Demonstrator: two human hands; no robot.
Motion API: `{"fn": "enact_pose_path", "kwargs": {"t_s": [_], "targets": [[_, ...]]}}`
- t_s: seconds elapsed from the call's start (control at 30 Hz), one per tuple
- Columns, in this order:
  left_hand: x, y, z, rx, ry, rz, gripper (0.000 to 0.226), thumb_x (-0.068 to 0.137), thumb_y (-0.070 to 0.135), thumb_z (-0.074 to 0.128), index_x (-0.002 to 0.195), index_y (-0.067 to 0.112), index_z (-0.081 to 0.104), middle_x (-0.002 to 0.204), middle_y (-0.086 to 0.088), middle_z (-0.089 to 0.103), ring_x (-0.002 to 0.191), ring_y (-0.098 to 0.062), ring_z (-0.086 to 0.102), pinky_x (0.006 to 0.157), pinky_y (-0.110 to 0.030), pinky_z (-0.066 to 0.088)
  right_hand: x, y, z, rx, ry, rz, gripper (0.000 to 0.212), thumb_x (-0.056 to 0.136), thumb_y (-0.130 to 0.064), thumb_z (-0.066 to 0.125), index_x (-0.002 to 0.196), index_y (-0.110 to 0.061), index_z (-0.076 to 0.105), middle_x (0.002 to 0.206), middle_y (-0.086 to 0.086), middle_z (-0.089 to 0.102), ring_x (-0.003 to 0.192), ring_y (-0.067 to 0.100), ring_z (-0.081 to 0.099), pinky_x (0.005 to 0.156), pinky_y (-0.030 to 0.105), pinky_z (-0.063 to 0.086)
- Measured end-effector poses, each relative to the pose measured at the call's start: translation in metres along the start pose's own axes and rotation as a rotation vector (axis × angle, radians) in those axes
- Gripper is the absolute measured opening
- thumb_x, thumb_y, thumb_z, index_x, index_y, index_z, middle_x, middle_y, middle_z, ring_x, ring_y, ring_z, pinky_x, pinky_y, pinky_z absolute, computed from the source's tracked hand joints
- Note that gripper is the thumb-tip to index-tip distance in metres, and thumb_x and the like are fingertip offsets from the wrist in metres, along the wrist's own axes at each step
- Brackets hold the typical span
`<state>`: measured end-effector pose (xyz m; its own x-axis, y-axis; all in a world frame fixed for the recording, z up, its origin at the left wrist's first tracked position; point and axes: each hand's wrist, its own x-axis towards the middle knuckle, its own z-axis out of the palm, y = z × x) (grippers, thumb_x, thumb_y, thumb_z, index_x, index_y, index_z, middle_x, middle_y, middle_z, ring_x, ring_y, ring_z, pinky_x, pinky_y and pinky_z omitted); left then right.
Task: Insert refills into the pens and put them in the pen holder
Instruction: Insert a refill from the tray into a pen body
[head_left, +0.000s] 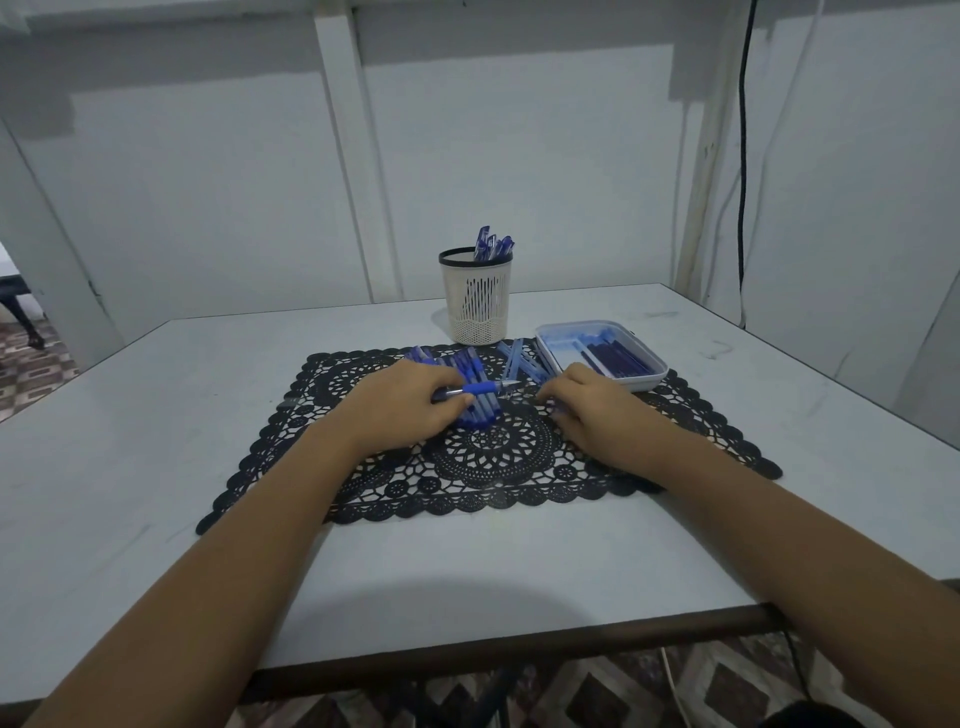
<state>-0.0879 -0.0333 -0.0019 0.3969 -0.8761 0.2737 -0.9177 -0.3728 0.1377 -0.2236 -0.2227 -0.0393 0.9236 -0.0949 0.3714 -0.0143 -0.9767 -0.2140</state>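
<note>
Left hand (410, 400) pinches pen (480, 388), tip right. Right hand (587, 402) curled, grip unclear. I'd check the tip is seated before dropping it in holder (475, 301)

Head-worn view, forward-down over table (156, 415).

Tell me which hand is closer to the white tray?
Right. The right hand sits just beside the tray; the left hand, holding a pen, is farther left.
</note>
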Motion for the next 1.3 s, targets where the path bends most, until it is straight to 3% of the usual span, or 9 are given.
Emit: {"fn": "enact_pose_path", "kwargs": {"t_s": [0.2, 0.33, 0.43, 0.67, 0.73, 0.93, 1.1, 1.3], "targets": [[0.000, 0.004, 0.001, -0.056, 0.034, 0.017, 0.019, 0.092, 0.038, 0.049, 0.073, 0.034, 0.048, 0.060, 0.009, 0.050, 0.051, -0.003, 0.043, 0.052, -0.025, 0.030, 0.001, -0.005, -0.003, 0.094, 0.125, 0.003, 0.025, 0.094, -0.030, 0.047, 0.112, -0.017, 0.057, 0.100, -0.008, 0.048, 0.090, 0.003, 0.043, 0.079, 0.015, 0.031], [0.001, 0.007, 0.003, -0.074, 0.045, 0.051, 0.026, 0.090, 0.045, 0.049, 0.090, 0.022, 0.060, 0.061, 0.008, 0.052, 0.052, -0.004, 0.044, 0.054, -0.025, 0.033, 0.001, -0.017, -0.011, 0.412, 0.187, 0.068, 0.029, 0.095, -0.037, 0.038, 0.074, -0.023, 0.054, 0.071, -0.008, 0.053, 0.066, 0.002, 0.046, 0.060, 0.014, 0.034], [0.001, 0.010, 0.004, -0.105, 0.048, 0.093, 0.023, 0.090, 0.045, 0.048, 0.091, 0.026, 0.061, 0.056, 0.010, 0.048, 0.048, -0.002, 0.042, 0.053, -0.025, 0.033, -0.001, -0.023, -0.012, 0.507, 0.137, 0.088, 0.030, 0.093, -0.040, 0.042, 0.067, -0.028, 0.053, 0.065, -0.010, 0.055, 0.059, -0.002, 0.047, 0.060, 0.014, 0.037], [0.000, 0.015, 0.001, -0.199, -0.023, 0.112, 0.029, 0.092, 0.042, 0.044, 0.093, 0.022, 0.065, 0.062, 0.006, 0.053, 0.053, -0.006, 0.044, 0.055, -0.025, 0.035, -0.001, -0.023, -0.014, 0.610, 0.116, 0.055, 0.019, 0.089, -0.027, 0.056, 0.073, -0.018, 0.062, 0.058, -0.012, 0.055, 0.055, -0.003, 0.047, 0.056, 0.009, 0.037], [-0.001, 0.017, -0.002, -0.269, -0.046, 0.097, 0.030, 0.093, 0.038, 0.045, 0.092, 0.017, 0.067, 0.062, 0.004, 0.051, 0.052, -0.006, 0.041, 0.054, -0.022, 0.033, -0.002, -0.024, -0.017, 0.620, 0.119, 0.026, 0.017, 0.089, -0.025, 0.057, 0.072, -0.023, 0.061, 0.058, -0.012, 0.055, 0.056, -0.004, 0.048, 0.057, 0.008, 0.037], [-0.003, 0.023, -0.007, -0.394, -0.118, 0.047, 0.034, 0.094, 0.040, 0.042, 0.085, 0.021, 0.069, 0.051, 0.004, 0.038, 0.044, -0.006, 0.031, 0.047, -0.019, 0.026, -0.006, -0.027, -0.021, 0.610, 0.150, -0.029, 0.021, 0.089, -0.020, 0.057, 0.070, -0.029, 0.058, 0.054, -0.015, 0.054, 0.055, -0.006, 0.049, 0.056, 0.006, 0.035], [-0.006, 0.024, -0.012, -0.575, -0.221, -0.028, 0.041, 0.095, 0.040, 0.036, 0.079, 0.017, 0.066, 0.039, 0.010, 0.040, 0.037, -0.005, 0.032, 0.044, -0.015, 0.031, -0.005, -0.030, -0.022, 0.563, 0.189, -0.085, 0.015, 0.086, -0.020, 0.060, 0.076, -0.030, 0.059, 0.058, -0.014, 0.054, 0.058, -0.001, 0.048, 0.055, 0.008, 0.036], [-0.002, 0.019, -0.005, -0.414, -0.146, 0.016, 0.028, 0.092, 0.041, 0.044, 0.080, 0.029, 0.066, 0.054, 0.005, 0.045, 0.046, -0.005, 0.034, 0.047, -0.015, 0.027, -0.005, -0.025, -0.019, 0.611, 0.148, 0.018, 0.005, 0.082, -0.026, 0.065, 0.084, -0.021, 0.065, 0.074, -0.001, 0.062, 0.063, -0.001, 0.049, 0.060, 0.010, 0.039]]}}
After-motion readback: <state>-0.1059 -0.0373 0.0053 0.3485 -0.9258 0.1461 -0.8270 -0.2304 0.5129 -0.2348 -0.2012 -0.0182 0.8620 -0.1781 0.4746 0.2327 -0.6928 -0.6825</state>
